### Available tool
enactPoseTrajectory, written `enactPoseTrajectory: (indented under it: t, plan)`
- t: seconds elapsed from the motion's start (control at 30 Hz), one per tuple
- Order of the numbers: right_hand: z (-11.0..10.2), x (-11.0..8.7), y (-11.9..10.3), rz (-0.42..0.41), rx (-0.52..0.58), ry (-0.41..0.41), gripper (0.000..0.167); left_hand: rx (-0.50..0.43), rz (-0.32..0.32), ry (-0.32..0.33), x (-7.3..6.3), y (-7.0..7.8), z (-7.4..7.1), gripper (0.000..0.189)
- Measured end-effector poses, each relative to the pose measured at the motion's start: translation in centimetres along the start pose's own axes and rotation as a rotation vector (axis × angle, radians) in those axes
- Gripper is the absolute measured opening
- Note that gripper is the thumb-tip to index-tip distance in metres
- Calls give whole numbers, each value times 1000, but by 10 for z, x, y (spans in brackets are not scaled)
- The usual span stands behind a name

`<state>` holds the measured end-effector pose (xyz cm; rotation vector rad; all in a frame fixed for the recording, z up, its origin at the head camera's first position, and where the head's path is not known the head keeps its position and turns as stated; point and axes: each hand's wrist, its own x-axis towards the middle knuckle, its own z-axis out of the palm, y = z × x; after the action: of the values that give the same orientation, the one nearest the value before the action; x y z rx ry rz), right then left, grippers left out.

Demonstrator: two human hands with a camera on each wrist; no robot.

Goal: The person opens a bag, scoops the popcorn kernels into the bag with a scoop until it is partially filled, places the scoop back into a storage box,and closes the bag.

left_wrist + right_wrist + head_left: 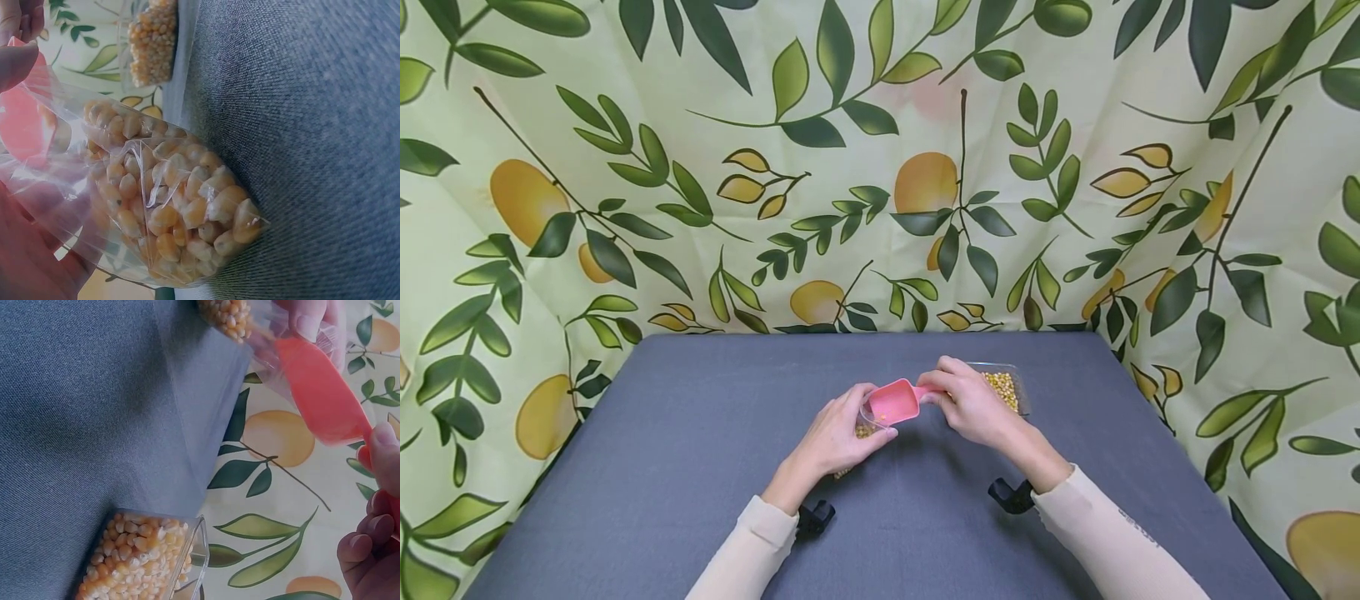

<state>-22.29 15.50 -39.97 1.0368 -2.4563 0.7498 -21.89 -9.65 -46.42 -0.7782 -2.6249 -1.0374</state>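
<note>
Right hand (973, 400) clamped on handle of pink scoop (897, 400); left hand (838, 429) gripping clear bag (69, 181) round its mouth; scoop lip inside; bag midway between side edges of surface (737, 383); best hold mouth wide, tip scoop slowly against spills; corn box (1022, 400) toward far right corner.

head view above the flat blue-grey fabric-covered surface (700, 417), facing its far edge, wrist views close, turned sideways, sharing the square-bowled pink plastic scoop (895, 402)

Table (700, 417) gives room left; corn box (1022, 392) obstructs right.
</note>
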Motion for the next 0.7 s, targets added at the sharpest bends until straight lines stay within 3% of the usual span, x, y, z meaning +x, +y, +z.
enactPoseTrajectory:
  t: [0.2, 0.7]
  plan:
    - [-1, -1, 3, 2, 11, 6, 16, 7, 7, 0, 1, -2, 1, 63]
    - [-13, -15, 15, 127, 124, 23, 16, 8, -28, -15, 0, -1, -1, 63]
